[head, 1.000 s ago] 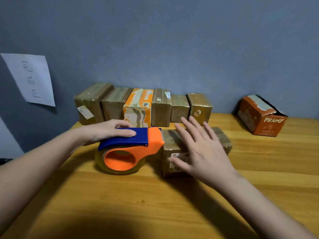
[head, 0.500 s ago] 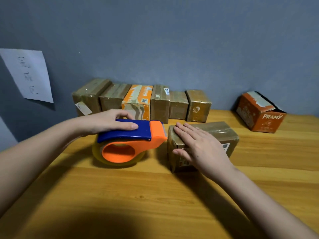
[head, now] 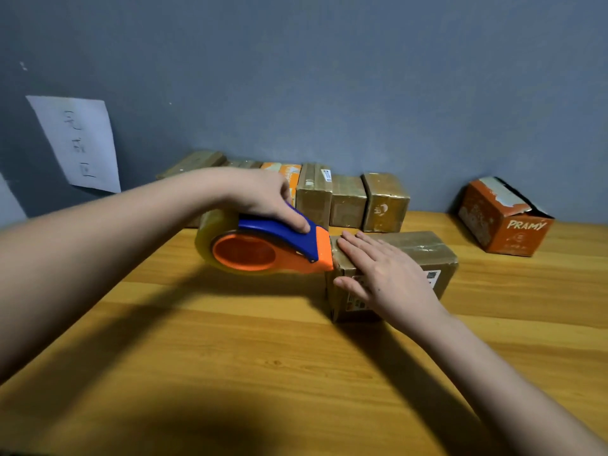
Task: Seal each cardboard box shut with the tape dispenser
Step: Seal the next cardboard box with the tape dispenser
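cardboard box on wooden table – right hand flat on top, fingers straight; left hand grips tape dispenser at its end – likely light, stiff, prone to sliding, best steadied from above.

- We see our left hand gripping the tape dispenser by its blue top, held above the tabletop with its orange nose touching the left end of the brown box.
- Our right hand lies flat on that box, fingers straight along its top, thumb down its near side.
- A roll of clear tape sits in the dispenser.
- Behind, a row of taped boxes stands against the grey wall; our left hand hides part of it.
- Well apart to the right, an orange box marked PRAMY sits tilted, its top torn.
- A paper sheet with handwriting hangs on the wall at left.
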